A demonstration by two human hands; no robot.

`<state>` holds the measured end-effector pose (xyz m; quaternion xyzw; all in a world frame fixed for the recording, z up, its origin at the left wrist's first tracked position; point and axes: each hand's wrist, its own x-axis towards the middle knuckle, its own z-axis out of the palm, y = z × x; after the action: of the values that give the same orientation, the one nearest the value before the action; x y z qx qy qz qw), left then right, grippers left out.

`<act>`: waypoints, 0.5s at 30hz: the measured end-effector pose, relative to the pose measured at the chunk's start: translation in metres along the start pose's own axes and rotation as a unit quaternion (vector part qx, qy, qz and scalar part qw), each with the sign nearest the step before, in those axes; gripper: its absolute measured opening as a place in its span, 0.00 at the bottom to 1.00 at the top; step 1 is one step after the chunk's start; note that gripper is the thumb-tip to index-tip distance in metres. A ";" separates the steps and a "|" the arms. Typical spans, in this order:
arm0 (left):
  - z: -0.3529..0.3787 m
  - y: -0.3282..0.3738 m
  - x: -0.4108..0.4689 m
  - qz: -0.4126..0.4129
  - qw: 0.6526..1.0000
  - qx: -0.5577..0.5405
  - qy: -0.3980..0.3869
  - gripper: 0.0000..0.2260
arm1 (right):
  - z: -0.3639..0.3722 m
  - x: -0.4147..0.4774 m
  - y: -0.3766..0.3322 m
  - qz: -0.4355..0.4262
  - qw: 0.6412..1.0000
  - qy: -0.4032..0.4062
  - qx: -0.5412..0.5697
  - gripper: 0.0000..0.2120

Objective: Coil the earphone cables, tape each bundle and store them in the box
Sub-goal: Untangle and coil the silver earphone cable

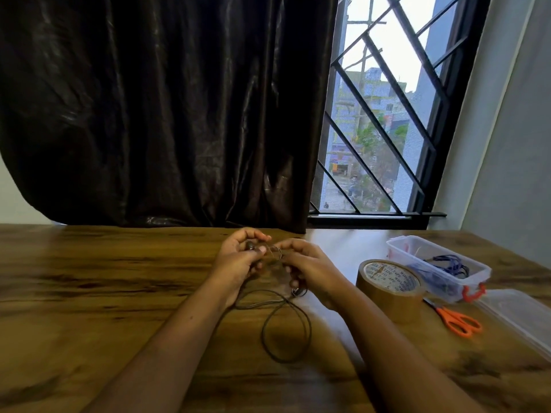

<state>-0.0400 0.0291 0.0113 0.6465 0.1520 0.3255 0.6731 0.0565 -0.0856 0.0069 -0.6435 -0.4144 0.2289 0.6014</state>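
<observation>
Hands at frame centre: left hand (238,260) pinches earbud end, right hand (310,266) curls around thin strands. Black earphone cable (286,326) trails toward lower frame, looping on table (89,293). Open box (438,266) at right, tape roll (390,290) beside it.

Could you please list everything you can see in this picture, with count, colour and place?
earphone cable: one, black, partly coiled between the hands, the rest looped on the table
tape roll: one, brown, right of the hands
box: one, clear with an orange clip, behind the tape roll, open
stored cables: count unclear, dark blue, inside the box
scissors: one pair, orange handles, right of the tape roll
lid: one, clear, far right on the table
table: one, brown wood
curtain: one, dark, behind the table
window: one, black grille, right of the curtain
left hand: grips an earbud and the coil
right hand: pinches the cable
</observation>
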 end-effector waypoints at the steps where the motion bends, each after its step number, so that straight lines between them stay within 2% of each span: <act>1: -0.001 -0.002 0.002 0.008 1.000 0.024 0.015 0.09 | -0.002 0.001 0.000 -0.008 1.000 0.015 -0.008 0.09; 4: -0.001 -0.006 0.003 0.046 0.994 0.102 0.018 0.08 | -0.008 0.001 -0.002 -0.031 0.999 0.044 -0.007 0.08; 7: 0.002 -0.008 0.003 0.080 0.989 0.124 0.014 0.10 | -0.010 0.001 0.000 -0.037 0.996 0.070 -0.037 0.06; 12: 0.006 -0.008 0.002 0.066 0.987 0.146 0.009 0.08 | -0.010 0.006 0.007 -0.047 0.985 0.127 -0.111 0.03; 15: 0.007 -0.007 0.001 0.045 0.993 0.109 -0.030 0.07 | -0.008 0.004 0.004 -0.047 0.985 0.112 -0.122 0.09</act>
<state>-0.0330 0.0245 0.0060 0.7320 0.1369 0.3173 0.5872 0.0662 -0.0873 0.0052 -0.7135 -0.3993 0.0748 0.5708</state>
